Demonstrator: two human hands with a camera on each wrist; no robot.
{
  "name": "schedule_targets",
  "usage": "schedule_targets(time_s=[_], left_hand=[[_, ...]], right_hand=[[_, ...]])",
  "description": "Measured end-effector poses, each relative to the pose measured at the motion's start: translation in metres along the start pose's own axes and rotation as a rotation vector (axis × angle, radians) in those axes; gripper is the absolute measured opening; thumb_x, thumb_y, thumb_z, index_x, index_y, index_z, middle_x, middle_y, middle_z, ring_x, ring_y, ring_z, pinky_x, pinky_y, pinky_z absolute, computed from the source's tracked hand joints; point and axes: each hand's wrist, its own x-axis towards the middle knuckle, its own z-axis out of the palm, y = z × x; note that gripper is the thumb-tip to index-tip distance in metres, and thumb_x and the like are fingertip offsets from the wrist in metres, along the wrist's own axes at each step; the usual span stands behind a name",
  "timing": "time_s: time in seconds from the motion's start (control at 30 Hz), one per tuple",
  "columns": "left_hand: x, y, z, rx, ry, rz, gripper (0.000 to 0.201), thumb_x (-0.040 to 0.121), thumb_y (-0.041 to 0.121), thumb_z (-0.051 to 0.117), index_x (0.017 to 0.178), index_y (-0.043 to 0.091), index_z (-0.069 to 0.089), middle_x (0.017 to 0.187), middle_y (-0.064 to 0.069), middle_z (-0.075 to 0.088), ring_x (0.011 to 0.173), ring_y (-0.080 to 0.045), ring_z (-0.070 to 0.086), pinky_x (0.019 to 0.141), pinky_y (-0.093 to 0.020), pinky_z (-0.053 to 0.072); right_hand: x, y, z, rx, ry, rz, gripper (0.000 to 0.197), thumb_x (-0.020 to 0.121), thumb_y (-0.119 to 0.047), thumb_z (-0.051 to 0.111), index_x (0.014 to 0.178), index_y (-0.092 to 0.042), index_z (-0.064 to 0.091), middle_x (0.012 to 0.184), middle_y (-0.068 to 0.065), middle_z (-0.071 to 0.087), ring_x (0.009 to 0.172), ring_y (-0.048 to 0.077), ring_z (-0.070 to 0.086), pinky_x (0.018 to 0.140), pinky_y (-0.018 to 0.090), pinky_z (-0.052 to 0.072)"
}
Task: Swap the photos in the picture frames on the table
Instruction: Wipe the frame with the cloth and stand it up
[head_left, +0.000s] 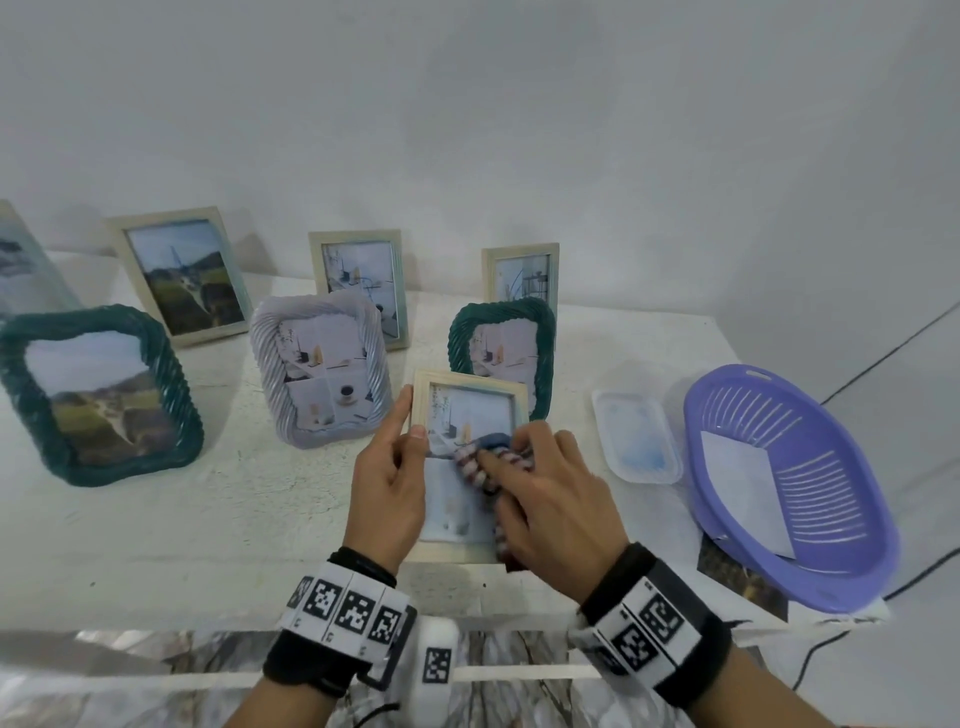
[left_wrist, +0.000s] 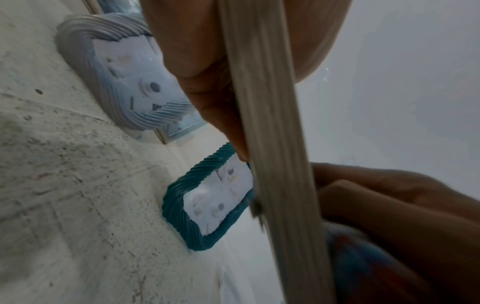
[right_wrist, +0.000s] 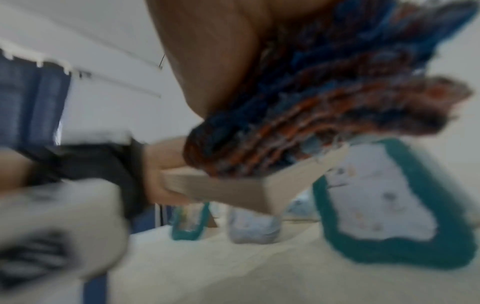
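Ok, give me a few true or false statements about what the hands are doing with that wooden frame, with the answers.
1. The left hand holds the wooden frame by its left edge. True.
2. The right hand is empty. False: it presses a striped cloth on the frame's glass.
3. The purple basket holds a teal frame. False: it holds a white sheet.
4. A lilac twisted frame stands upright behind the hands. True.

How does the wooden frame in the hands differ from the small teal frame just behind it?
The wooden frame is plain, flat-edged and pale; the teal frame is ribbed and wavy-edged. The wooden frame is gripped by the left hand while the right hand presses a cloth on it; the teal frame stands untouched. Both hold pale indoor photos.
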Motion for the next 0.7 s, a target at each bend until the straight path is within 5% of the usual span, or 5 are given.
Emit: schedule_targets(time_s=[0.17,0.43,0.53,0.6,0.7], left_hand=[[-0.004,-0.002,-0.003,0.008,0.004,-0.032,0.041,0.103,0.018,0.042,0.143,0.026,0.042,0.103,0.020,0.059,0.091,0.007,0.058,0.091,-0.018,0.047],[-0.009,-0.001,0.003,0.035,0.018,-0.006,0.043,0.102,0.016,0.042,0.145,0.021,0.041,0.124,0.015,0.059,0.102,0.016,0.053,0.097,-0.007,0.040],[-0.010,-0.007,0.002,0.001,0.027,-0.020,0.044,0.102,0.017,0.042,0.146,0.022,0.039,0.119,0.020,0.063,0.103,0.003,0.056,0.100,-0.021,0.044],[-0.011,-0.009,0.005,0.022,-0.004,-0.015,0.044,0.103,0.017,0.042,0.146,0.024,0.038,0.086,0.033,0.064,0.079,0.005,0.051,0.082,-0.014,0.046],[-0.015,-0.007,0.012,0.045,-0.021,0.012,0.044,0.103,0.016,0.042,0.145,0.025,0.038,0.048,0.020,0.045,0.047,-0.002,0.032,0.051,-0.009,0.031]], right_hand=[[-0.017,-0.006,-0.005,0.052,-0.096,-0.245,0.032,0.082,-0.032,0.045,0.101,-0.033,0.070,0.111,0.000,0.049,0.095,0.017,0.044,0.053,0.026,0.048],[-0.023,-0.024,0.010,-0.007,0.027,0.054,0.033,0.087,-0.035,0.036,0.104,-0.017,0.058,0.107,0.001,0.045,0.087,0.016,0.045,0.060,0.024,0.052],[-0.026,-0.023,0.015,0.113,0.021,0.124,0.032,0.096,-0.035,0.031,0.111,-0.021,0.055,0.103,-0.005,0.032,0.087,0.014,0.038,0.069,0.023,0.044],[-0.010,-0.013,0.013,0.100,0.065,0.182,0.027,0.098,-0.030,0.035,0.112,-0.019,0.055,0.102,-0.004,0.029,0.085,0.014,0.035,0.069,0.022,0.036],[0.008,-0.006,0.009,0.036,0.159,0.223,0.024,0.094,-0.025,0.040,0.104,-0.014,0.059,0.104,0.002,0.037,0.083,0.018,0.037,0.065,0.024,0.033]])
